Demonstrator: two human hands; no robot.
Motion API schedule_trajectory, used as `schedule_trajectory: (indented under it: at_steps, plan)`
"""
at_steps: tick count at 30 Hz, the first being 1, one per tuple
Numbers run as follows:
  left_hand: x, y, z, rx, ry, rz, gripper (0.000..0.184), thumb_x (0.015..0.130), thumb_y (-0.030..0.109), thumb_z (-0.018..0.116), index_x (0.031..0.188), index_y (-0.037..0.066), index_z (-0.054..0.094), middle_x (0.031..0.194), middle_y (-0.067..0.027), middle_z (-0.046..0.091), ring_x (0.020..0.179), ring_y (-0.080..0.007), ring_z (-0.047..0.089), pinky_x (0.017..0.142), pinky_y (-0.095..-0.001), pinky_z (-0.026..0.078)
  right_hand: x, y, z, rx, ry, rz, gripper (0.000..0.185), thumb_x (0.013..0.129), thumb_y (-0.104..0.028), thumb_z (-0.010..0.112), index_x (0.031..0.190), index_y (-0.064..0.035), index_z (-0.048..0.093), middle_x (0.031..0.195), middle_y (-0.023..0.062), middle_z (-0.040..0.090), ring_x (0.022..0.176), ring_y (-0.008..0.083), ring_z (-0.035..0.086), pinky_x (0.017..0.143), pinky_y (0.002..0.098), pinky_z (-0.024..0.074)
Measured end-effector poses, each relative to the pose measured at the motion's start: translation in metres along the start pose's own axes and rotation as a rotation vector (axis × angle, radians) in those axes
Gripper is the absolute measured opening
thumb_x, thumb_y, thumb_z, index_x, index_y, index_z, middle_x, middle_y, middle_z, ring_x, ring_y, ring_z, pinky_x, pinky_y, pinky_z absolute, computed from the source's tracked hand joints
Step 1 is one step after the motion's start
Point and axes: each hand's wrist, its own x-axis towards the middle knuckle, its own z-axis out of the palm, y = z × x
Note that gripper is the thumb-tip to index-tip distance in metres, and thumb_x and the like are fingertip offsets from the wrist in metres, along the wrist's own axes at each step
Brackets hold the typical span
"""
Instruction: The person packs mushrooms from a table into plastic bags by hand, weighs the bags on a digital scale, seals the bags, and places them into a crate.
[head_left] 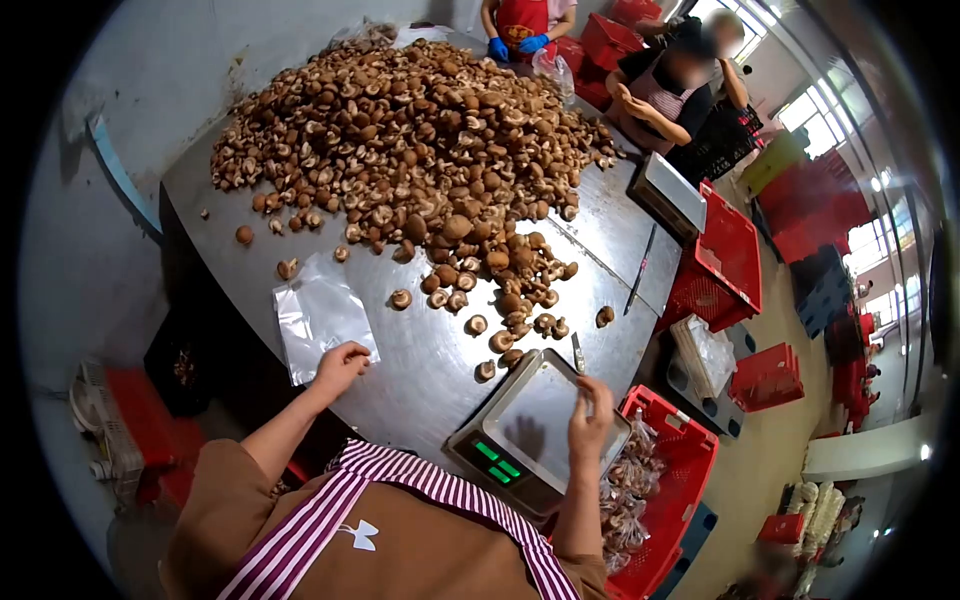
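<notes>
My left hand [342, 370] is over the lower right edge of a clear plastic bag [322, 315] lying flat on the steel table. Its fingers are loosely bent, with no firm grip visible. Above the right side of a digital scale [540, 415] hovers my right hand [590, 415], fingers stretched out and holding nothing. The scale's plate reflects that hand, and its green display is lit. A large heap of brown shiitake mushrooms [420, 150] covers the far part of the table, with loose ones trailing toward the scale. A small knife-like tool [578, 352] lies by the scale's far edge.
A red crate [690, 455] with bagged mushrooms [632, 470] stands right of the scale. Farther along are a dark pen-like stick [640, 270], another scale [670, 190] and a red crate [725, 250]. Across the table, a person wears blue gloves [533, 44]; others stand at right.
</notes>
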Motion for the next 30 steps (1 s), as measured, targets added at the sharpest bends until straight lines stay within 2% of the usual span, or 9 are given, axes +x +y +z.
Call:
schedule_trajectory:
  at_steps: [2, 4, 6, 10, 15, 17, 23, 26, 30]
  plan:
    - [0.009, -0.012, -0.026, -0.033, 0.057, 0.003, 0.018, 0.091, 0.003, 0.053, 0.105, -0.005, 0.063, 0.092, -0.0106, 0.066, 0.080, -0.0141, 0.063, 0.069, -0.0266, 0.053, 0.008, -0.027, 0.031, 0.052, -0.072, -0.073, 0.023, 0.083, 0.009, 0.058, 0.101, -0.0016, 0.066, 0.104, 0.0137, 0.067, 0.099, 0.0290, 0.062, 0.089, 0.0365, 0.0473]
    - [0.018, -0.027, -0.049, -0.106, 0.179, 0.020, 0.018, 0.092, 0.003, 0.052, 0.104, -0.004, 0.063, 0.090, -0.0104, 0.066, 0.076, -0.0140, 0.063, 0.068, -0.0262, 0.053, 0.011, -0.050, 0.064, 0.106, -0.126, -0.145, 0.023, 0.082, 0.008, 0.060, 0.102, -0.0031, 0.066, 0.104, 0.0131, 0.067, 0.099, 0.0298, 0.062, 0.089, 0.0362, 0.0471]
    - [0.023, -0.032, -0.068, -0.103, 0.235, 0.025, 0.019, 0.092, 0.003, 0.051, 0.104, -0.004, 0.063, 0.088, -0.0103, 0.067, 0.072, -0.0138, 0.063, 0.067, -0.0260, 0.053, 0.010, -0.063, 0.098, 0.194, -0.224, -0.081, 0.023, 0.081, 0.007, 0.061, 0.101, -0.0038, 0.066, 0.103, 0.0122, 0.067, 0.098, 0.0299, 0.062, 0.087, 0.0374, 0.0468]
    - [0.025, -0.045, -0.103, -0.083, 0.342, -0.047, 0.016, 0.092, 0.003, 0.053, 0.102, -0.002, 0.065, 0.087, -0.0101, 0.068, 0.076, -0.0138, 0.065, 0.064, -0.0262, 0.054, 0.011, -0.107, 0.153, 0.224, -0.344, -0.208, 0.021, 0.079, 0.002, 0.066, 0.099, -0.0053, 0.066, 0.100, 0.0127, 0.067, 0.095, 0.0333, 0.061, 0.085, 0.0408, 0.0460]
    - [0.020, -0.063, -0.134, -0.096, 0.447, -0.026, 0.015, 0.092, 0.003, 0.053, 0.102, 0.000, 0.064, 0.080, -0.0062, 0.064, 0.067, -0.0115, 0.061, 0.060, -0.0251, 0.052, -0.005, -0.134, 0.218, 0.294, -0.497, -0.261, 0.016, 0.082, -0.003, 0.066, 0.097, -0.0065, 0.066, 0.095, 0.0119, 0.066, 0.091, 0.0325, 0.061, 0.079, 0.0427, 0.0459]
    - [0.018, -0.064, -0.143, -0.060, 0.462, -0.036, 0.014, 0.094, 0.005, 0.053, 0.101, 0.001, 0.065, 0.075, -0.0034, 0.059, 0.064, -0.0098, 0.059, 0.057, -0.0242, 0.050, -0.014, -0.143, 0.239, 0.289, -0.552, -0.248, 0.016, 0.082, -0.003, 0.065, 0.097, -0.0067, 0.066, 0.094, 0.0116, 0.066, 0.092, 0.0324, 0.061, 0.080, 0.0428, 0.0460]
    - [0.025, -0.079, -0.154, -0.115, 0.481, -0.092, 0.012, 0.093, 0.007, 0.057, 0.098, 0.001, 0.066, 0.075, -0.0023, 0.062, 0.064, -0.0094, 0.060, 0.055, -0.0242, 0.050, -0.033, -0.160, 0.284, 0.367, -0.655, -0.211, 0.019, 0.080, -0.005, 0.068, 0.099, -0.0057, 0.066, 0.096, 0.0146, 0.065, 0.095, 0.0356, 0.061, 0.084, 0.0433, 0.0473]
    - [0.023, -0.081, -0.158, -0.035, 0.449, 0.018, 0.011, 0.093, 0.010, 0.058, 0.096, 0.002, 0.066, 0.068, 0.0008, 0.057, 0.058, -0.0076, 0.053, 0.051, -0.0246, 0.044, -0.038, -0.150, 0.303, 0.348, -0.734, -0.142, 0.021, 0.080, -0.003, 0.066, 0.101, -0.0038, 0.069, 0.098, 0.0159, 0.068, 0.094, 0.0362, 0.064, 0.083, 0.0427, 0.0501]
    - [0.015, -0.067, -0.157, -0.133, 0.452, -0.036, 0.015, 0.093, 0.009, 0.055, 0.101, 0.000, 0.065, 0.075, -0.0020, 0.061, 0.065, -0.0093, 0.058, 0.059, -0.0247, 0.050, -0.027, -0.164, 0.301, 0.331, -0.683, -0.035, 0.012, 0.086, -0.007, 0.066, 0.097, -0.0043, 0.069, 0.090, 0.0140, 0.070, 0.080, 0.0292, 0.068, 0.070, 0.0380, 0.0520]
